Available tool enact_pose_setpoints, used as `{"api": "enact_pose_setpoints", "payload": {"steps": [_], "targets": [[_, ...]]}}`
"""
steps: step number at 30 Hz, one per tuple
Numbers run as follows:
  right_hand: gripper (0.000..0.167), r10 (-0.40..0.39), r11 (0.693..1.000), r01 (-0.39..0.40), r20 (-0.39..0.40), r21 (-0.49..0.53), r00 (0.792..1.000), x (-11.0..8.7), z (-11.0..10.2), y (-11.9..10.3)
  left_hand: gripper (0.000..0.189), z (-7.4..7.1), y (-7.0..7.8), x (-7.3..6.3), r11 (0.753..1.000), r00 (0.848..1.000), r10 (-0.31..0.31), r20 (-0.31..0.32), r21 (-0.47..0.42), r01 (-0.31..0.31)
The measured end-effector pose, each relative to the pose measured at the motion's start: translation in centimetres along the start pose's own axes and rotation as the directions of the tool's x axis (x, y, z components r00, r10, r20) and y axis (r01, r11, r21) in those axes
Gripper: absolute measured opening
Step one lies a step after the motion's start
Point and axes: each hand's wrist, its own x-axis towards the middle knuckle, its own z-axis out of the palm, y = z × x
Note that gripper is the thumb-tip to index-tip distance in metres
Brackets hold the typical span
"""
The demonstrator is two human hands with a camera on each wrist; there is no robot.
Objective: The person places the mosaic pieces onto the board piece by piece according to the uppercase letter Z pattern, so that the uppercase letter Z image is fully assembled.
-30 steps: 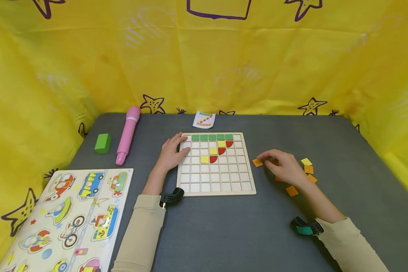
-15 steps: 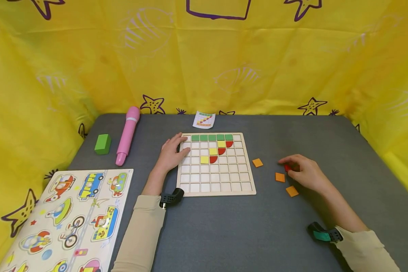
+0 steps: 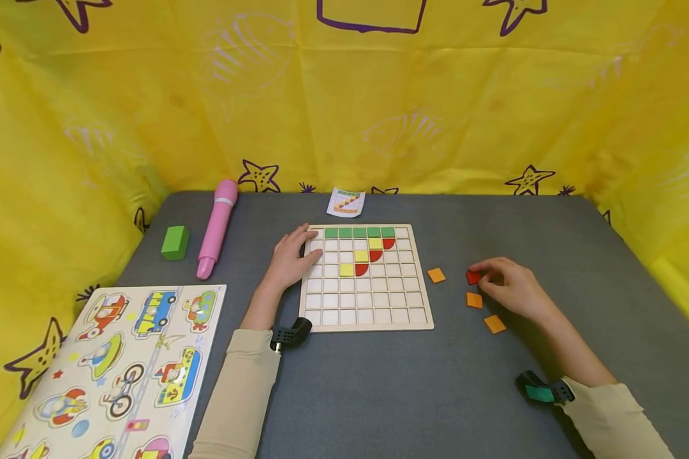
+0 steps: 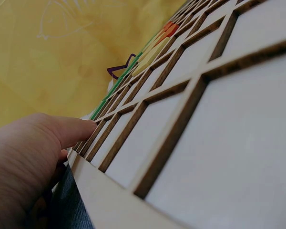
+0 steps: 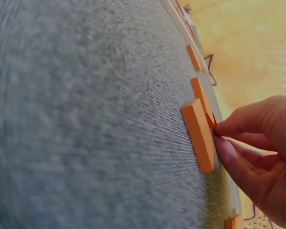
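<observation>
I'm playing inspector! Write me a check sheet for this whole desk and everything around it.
Surface: dark grey table.
Job's things: wooden grid board holding green pieces, yellow pieces and red pieces; orange tiles loose to its right; pattern card behind it.
Clutter: pink wand, green block and picture puzzle, all on the left.
Hands: left hand rests on the grid's left edge; right hand pinches a red tile.
Cables: nothing seen.
Surroundings: yellow cloth with purple drawings.

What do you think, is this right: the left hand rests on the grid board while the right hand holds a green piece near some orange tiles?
Not quite: it is a red piece, not green, as the head view shows. The left hand does rest on the grid board, and the right hand holds that piece near orange tiles.
</observation>
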Motion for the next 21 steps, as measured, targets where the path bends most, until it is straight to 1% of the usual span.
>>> {"api": "enact_pose_setpoints", "payload": {"steps": [7,13,18,21], "targets": [[0.029,0.009,1.000,-0.009,-0.006,-0.006,1.000,0.4,0.5,-0.2,0.050,0.1,0.1,0.1,1.000,1.000,-0.006,0.000,-0.003,0.006],[0.027,0.020,1.000,-0.020,0.003,-0.008,1.000,0.5,0.6,-0.4,0.050,0.1,0.1,0.1,1.000,1.000,-0.003,-0.002,-0.003,0.003],[0.028,0.027,0.999,-0.027,0.003,0.019,1.000,0.8,0.7,-0.8,0.050,0.1,-0.1,0.1,1.000,1.000,0.008,-0.003,-0.007,-0.008],[0.028,0.031,0.998,-0.031,-0.001,0.061,1.000,1.2,1.0,-1.4,0.050,0.1,-0.2,0.1,1.000,1.000,0.012,-0.004,-0.008,-0.012]]}}
